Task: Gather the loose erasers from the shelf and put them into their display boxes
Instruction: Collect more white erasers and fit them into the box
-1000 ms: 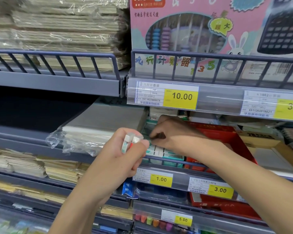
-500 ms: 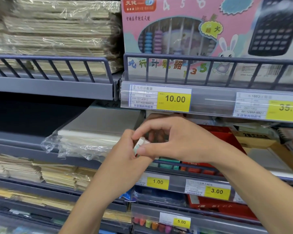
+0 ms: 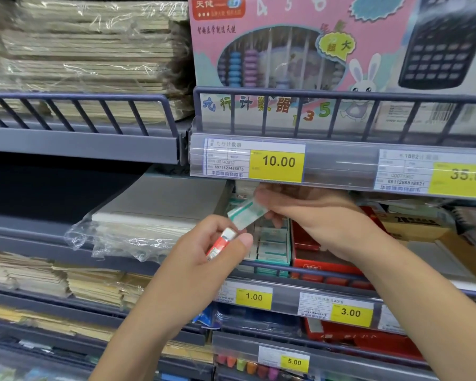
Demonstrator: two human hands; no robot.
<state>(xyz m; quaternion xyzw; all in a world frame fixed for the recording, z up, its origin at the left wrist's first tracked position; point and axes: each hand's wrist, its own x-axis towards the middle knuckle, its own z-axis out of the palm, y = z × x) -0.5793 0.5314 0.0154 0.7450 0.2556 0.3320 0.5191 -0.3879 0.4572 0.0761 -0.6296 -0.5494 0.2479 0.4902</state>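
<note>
- The shelf (image 3: 74,237) held a plastic-wrapped stack of paper on its left side and the display boxes on its right, behind a low rail with yellow price tags below.
- The red display box (image 3: 322,259) sat just right of the green display box (image 3: 272,244), the two touching side by side; the green one already showed rows of green-sleeved erasers.
- The right hand (image 3: 322,215) reached in under the upper shelf edge and pinched a green-sleeved eraser (image 3: 246,214) between thumb and fingers, tilted, just above the green box and apart from its rows.
- The left hand (image 3: 201,251) hung lower and nearer, fingers curled round a red-sleeved eraser (image 3: 220,244), with the thumb pressed along its side; whether more pieces lay in that palm could not be told.
- The step in hand looked like sorting by colour: green piece about to go in, red piece waiting.
- The next move would call for levelling the green eraser to match the packed rows, finding an open slot, and sliding it down without knocking its neighbours; the red one then belongs in the red box.
</note>
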